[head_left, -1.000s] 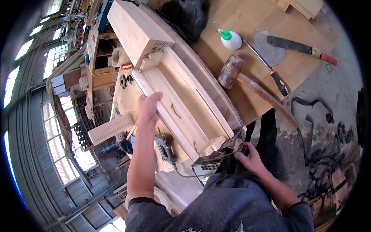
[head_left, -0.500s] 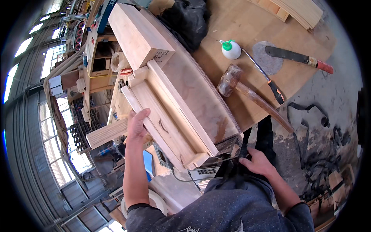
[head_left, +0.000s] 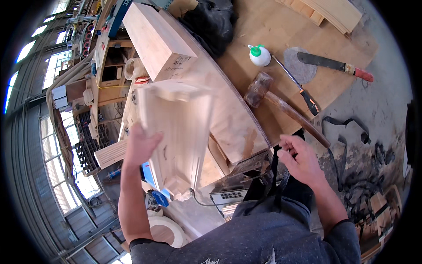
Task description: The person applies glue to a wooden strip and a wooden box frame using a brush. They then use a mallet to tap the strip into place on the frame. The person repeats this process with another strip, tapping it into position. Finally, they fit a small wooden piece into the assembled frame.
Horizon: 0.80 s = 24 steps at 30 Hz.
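Note:
An open, trough-like wooden box (head_left: 178,127) of pale wood is lifted and tilted over the bench corner, smeared by motion. My left hand (head_left: 143,145) grips its left long wall, thumb over the edge toward the inside. My right hand (head_left: 301,160) hovers right of the bench corner with loosely curled fingers, thumb and forefinger apart, and I see nothing held. A dark strap (head_left: 274,169) hangs just left of it. Beyond the box, a closed pale wooden box (head_left: 160,42) with handwriting on its end lies on the bench (head_left: 233,127).
On the board to the right lie a wooden-handled mallet (head_left: 259,90), a screwdriver (head_left: 310,101), a white-green bottle (head_left: 260,56), a round grey disc (head_left: 292,64) and a red-handled blade (head_left: 327,61). Black cloth (head_left: 209,24) lies beyond. Dark straps (head_left: 347,125) litter the floor.
My left hand has raised and tipped the open box, swinging its near end leftward off the bench. My right hand has come up from beside my waist toward the bench corner.

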Tool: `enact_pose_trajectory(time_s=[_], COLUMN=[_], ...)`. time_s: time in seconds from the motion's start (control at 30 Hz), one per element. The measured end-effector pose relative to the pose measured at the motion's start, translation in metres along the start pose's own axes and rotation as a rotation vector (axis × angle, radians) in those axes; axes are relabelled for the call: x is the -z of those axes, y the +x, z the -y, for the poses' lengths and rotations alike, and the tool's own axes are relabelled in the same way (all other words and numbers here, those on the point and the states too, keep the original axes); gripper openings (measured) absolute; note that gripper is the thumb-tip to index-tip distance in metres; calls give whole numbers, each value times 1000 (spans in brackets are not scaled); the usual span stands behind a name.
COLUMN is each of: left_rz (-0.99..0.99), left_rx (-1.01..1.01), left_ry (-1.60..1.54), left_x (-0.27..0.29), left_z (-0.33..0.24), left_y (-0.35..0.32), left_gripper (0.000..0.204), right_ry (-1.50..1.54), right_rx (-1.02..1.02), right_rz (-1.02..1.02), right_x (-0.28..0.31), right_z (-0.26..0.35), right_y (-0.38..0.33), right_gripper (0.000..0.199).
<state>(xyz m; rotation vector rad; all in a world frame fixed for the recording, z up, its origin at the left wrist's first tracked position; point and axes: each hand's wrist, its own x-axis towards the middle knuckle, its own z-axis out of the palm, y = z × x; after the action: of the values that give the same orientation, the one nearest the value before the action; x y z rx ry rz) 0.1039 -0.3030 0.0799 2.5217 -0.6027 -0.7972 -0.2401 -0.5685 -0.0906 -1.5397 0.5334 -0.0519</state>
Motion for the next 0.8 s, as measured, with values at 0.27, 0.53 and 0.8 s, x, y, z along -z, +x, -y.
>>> enact_pose_trajectory(time_s=[0.27, 0.53, 0.8], left_rz=[214, 270, 239], left_rx=[-169, -113, -104], left_ry=[332, 285, 256], left_x=[-87, -94, -112], left_z=[-35, -44, -77], left_y=[64, 73, 85], left_gripper=[36, 43, 40], right_ry=[-191, -504, -507], right_rx=[192, 304, 305], right_rz=[-115, -207, -231], right_x=[5, -47, -73], right_z=[37, 30, 13], right_y=[53, 112, 128], right_gripper=[39, 56, 46])
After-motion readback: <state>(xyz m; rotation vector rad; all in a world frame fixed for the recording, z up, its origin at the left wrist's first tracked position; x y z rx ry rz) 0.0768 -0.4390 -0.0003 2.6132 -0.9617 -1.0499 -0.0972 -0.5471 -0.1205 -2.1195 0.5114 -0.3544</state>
